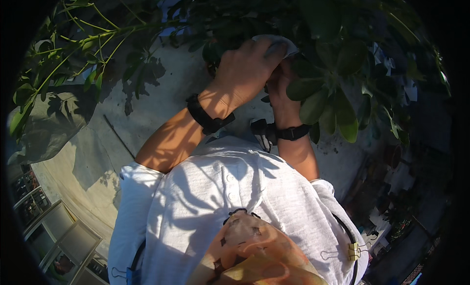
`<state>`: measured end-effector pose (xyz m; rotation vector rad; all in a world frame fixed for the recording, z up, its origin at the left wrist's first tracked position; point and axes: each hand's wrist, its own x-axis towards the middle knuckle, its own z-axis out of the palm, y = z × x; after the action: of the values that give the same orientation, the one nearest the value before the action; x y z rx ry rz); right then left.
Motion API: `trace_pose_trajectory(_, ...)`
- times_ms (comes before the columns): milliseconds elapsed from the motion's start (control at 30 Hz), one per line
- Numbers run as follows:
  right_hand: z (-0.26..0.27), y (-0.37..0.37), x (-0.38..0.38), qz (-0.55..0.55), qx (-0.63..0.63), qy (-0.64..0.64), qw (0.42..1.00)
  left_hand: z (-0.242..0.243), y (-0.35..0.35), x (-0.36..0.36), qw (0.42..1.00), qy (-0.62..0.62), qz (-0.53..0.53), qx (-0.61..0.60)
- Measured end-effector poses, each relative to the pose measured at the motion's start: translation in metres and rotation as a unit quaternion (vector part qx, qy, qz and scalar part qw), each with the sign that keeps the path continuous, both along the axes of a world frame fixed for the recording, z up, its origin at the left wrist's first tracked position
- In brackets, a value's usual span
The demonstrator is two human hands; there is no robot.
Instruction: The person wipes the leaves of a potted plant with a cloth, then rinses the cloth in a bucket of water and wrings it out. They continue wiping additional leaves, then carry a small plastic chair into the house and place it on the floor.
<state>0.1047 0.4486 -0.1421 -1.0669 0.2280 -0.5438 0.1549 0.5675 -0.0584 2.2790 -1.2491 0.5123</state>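
My left hand (246,68) is raised among the dark leaves, back of the hand towards me. Its fingers curl over a pale, thin cloth or wipe (288,46), which shows beyond the knuckles. Close beside it, my right hand (282,77) reaches up in shadow. My left fingers cover part of it, so I cannot see what its fingertips hold. A cluster of broad oval leaves (328,90) hangs just right of my right hand and partly overlaps its edge. Each wrist wears a black strap, a left one (207,116) and a right one (293,132).
Leafy green branches (110,29) reach in from the upper left. Below lies a concrete floor (110,138) with a thin stick (118,136) on it. A grey sheet (55,123) is at the left, above framed panels (69,233). Dim clutter (389,197) stands at the right.
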Motion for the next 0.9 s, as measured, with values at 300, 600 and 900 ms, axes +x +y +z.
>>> trace_pose_trajectory(300, 0.009, -0.008, -0.01, 0.012, -0.14, -0.019, 0.99, -0.016, 0.022, 0.01, 0.997, 0.011, 0.025, 0.078)
trace_pose_trajectory(600, 0.031, -0.01, 0.001, 0.079, 0.124, -0.037, 0.988, 0.004, 0.043, 0.019, 0.998, -0.035, 0.009, -0.057)
trace_pose_trajectory(900, 0.021, -0.024, 0.004, 0.077, 0.302, -0.072, 0.948, -0.013, 0.01, -0.001, 0.995, 0.042, 0.012, 0.089)
